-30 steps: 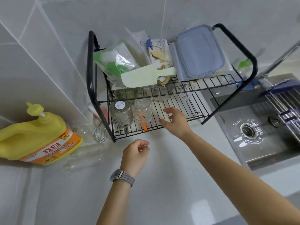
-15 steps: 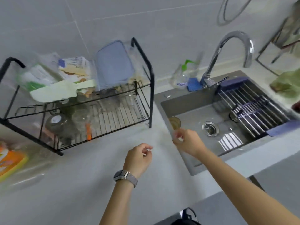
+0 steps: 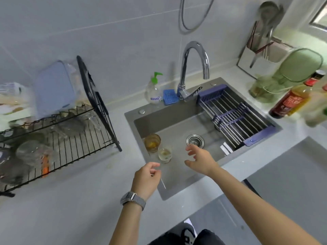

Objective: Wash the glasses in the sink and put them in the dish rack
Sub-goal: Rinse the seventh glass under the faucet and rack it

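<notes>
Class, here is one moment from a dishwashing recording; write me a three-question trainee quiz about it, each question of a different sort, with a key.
1. True or false: the right hand is gripping the clear glass.
2. Multiple choice: where does the amber glass stand? A) on the dish rack B) in the sink, at its left wall C) under the faucet spout D) on the counter
3. Fill in: the left hand wears a ____ on its wrist.

Key:
1. False; its fingers are spread and it holds nothing.
2. B
3. watch
</notes>
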Demonstrator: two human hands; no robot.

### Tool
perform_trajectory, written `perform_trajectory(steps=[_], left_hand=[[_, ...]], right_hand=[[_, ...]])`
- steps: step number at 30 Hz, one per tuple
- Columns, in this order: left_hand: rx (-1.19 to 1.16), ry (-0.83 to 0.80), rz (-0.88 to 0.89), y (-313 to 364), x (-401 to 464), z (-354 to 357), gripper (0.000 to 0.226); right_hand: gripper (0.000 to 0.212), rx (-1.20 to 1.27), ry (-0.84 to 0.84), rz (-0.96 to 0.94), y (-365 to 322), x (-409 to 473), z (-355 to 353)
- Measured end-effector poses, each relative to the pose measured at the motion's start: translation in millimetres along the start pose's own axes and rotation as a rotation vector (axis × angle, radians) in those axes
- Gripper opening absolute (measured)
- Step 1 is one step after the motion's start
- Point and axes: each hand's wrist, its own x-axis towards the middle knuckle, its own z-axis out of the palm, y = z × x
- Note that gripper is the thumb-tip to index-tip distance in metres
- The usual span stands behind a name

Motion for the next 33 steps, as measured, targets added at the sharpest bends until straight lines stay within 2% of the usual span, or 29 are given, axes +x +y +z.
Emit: perform_trajectory(steps=[6,11,16,21,25,30,33], left_hand=[[-0.029,0.003,-0.023,12,16,12,0.025],[-0.077,0.025,-0.15,24,39,32,0.026],[-0.186,0.149,-0.285,50,63,61,0.021],[-0.291,0.295,-0.413,66,76,83,0.018],[-0.345,0.363,-0.474,64,74,92,0.017],[-0.258,0.382,-0.442,56,71,109,0.021],[-0.251,0.41,-0.442,56,73,115,0.023]], right_hand=[[0.056,0.085,-0.082,0.021,11,33,-1],[0.079,-0.088,-0.274,-0.094,23,88,-8],[0.097,-0.246,-0.419,-0.187,36,150,-18],[0.116,-0.312,-0.532,-0.234,50,186,2],[0.111,-0.275,-0.548,-0.286,48,199,35],[0.108,-0.233,-0.507,-0.387,48,212,73],[0.1,-0.115,-0.51,-0.398,53,214,90]])
